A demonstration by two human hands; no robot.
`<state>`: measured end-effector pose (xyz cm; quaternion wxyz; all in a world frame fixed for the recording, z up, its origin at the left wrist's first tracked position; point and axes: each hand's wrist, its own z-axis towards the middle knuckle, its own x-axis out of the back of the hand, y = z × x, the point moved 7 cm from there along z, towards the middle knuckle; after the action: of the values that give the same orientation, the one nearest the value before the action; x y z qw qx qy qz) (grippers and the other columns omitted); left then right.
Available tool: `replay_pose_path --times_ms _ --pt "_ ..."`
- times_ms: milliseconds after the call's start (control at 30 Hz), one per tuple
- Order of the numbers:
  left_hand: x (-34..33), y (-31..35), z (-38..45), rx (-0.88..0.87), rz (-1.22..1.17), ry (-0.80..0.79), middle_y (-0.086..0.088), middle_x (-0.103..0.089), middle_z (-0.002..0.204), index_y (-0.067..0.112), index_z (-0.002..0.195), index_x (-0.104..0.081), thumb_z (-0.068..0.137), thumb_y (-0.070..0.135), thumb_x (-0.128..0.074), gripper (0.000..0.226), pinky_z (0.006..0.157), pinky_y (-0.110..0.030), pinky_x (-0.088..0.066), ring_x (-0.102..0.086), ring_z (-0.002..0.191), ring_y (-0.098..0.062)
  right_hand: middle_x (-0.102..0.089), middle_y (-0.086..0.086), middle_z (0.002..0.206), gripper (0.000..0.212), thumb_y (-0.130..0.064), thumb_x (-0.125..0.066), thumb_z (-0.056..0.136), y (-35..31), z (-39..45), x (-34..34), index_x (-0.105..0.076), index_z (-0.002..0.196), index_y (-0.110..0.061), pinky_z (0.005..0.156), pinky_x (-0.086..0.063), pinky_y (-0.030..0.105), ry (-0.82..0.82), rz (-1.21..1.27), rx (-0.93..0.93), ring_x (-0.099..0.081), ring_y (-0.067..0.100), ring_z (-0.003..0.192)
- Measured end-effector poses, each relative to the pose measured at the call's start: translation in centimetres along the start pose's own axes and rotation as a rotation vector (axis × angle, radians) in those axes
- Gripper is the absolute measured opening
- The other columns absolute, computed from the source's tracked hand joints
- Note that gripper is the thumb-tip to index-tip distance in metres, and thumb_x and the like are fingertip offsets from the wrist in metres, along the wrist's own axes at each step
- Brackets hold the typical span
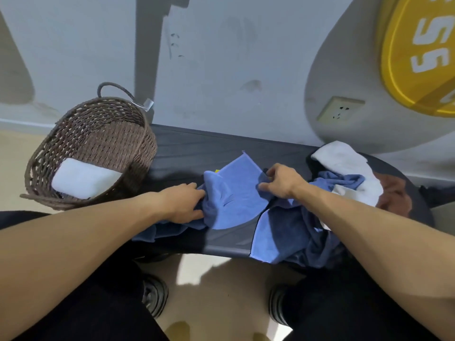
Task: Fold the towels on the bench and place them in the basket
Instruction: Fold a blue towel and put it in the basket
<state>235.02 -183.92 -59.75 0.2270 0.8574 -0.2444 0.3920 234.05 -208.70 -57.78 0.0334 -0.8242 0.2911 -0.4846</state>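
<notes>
A light blue towel (pixel 234 193) lies partly folded in the middle of the dark bench (pixel 187 153). My left hand (pixel 183 203) grips its left edge. My right hand (pixel 283 182) pinches its right edge. To the right lies a heap of towels: a darker blue one (pixel 295 232) hanging over the bench's front edge, and a white one (pixel 344 166) on top. A brown woven basket (pixel 98 134) stands at the bench's left end, tilted toward me, with a folded white towel (pixel 83 178) inside.
A grey wall with a socket (pixel 341 109) runs right behind the bench. A yellow round sign (pixel 418 55) hangs at the upper right. My legs and black shoes (pixel 155 294) are below the bench on a beige floor.
</notes>
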Motion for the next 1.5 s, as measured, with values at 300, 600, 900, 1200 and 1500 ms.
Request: replay_pose_path --times_ms 300,600,900,1200,1500 --pt "0.9 0.5 0.4 0.007 -0.009 -0.128 0.001 -0.056 0.093 0.024 0.098 -0.054 0.089 0.046 -0.051 0.024 0.074 -0.034 -0.046 -0.055 0.082 -0.023 -0.073 0.006 0.085 0.007 -0.015 -0.074 0.074 -1.3 0.8 -1.3 -0.074 0.078 -0.01 0.062 -0.052 0.027 -0.024 0.099 -0.02 -0.065 0.021 0.08" --pt "6.4 0.9 0.5 -0.05 -0.15 0.204 0.005 -0.058 0.102 0.031 0.101 -0.055 0.09 0.047 -0.057 0.02 0.08 -0.036 -0.046 -0.055 0.087 -0.019 -0.049 -0.001 0.061 0.037 -0.035 -0.073 0.08 -0.6 0.8 -0.3 -0.048 0.065 -0.013 0.045 -0.032 0.025 -0.042 0.045 -0.07 -0.048 0.019 0.057" --pt "0.9 3.0 0.3 -0.089 -0.053 0.033 0.0 -0.05 0.118 0.023 0.119 -0.055 0.088 0.041 -0.058 0.036 0.089 -0.041 -0.048 -0.053 0.108 -0.023 -0.073 0.007 0.089 0.018 -0.027 -0.071 0.081 -0.6 0.4 -2.1 -0.067 0.067 -0.016 0.069 -0.052 0.03 -0.043 -0.007 -0.002 -0.061 0.02 0.078" --pt "11.3 1.9 -1.5 -0.118 -0.503 0.457 0.002 -0.039 0.147 0.021 0.147 -0.034 0.081 0.038 -0.076 0.08 0.108 -0.024 -0.033 -0.041 0.133 -0.013 -0.065 0.003 0.078 0.026 0.005 -0.071 0.075 -9.3 -3.5 3.7 -0.058 0.084 -0.015 0.067 -0.05 0.024 -0.016 0.569 0.393 -0.057 0.014 0.066" --pt "14.3 3.1 -4.0 -0.232 -0.379 0.391 0.008 -0.065 0.069 0.022 0.109 -0.068 0.087 0.013 -0.064 0.024 0.06 -0.011 -0.041 -0.058 0.064 0.0 -0.066 0.001 0.068 0.017 -0.014 -0.069 0.091 -10.5 -6.2 3.1 -0.059 0.101 -0.003 0.048 -0.037 0.012 -0.243 0.699 0.426 -0.05 0.002 0.049"
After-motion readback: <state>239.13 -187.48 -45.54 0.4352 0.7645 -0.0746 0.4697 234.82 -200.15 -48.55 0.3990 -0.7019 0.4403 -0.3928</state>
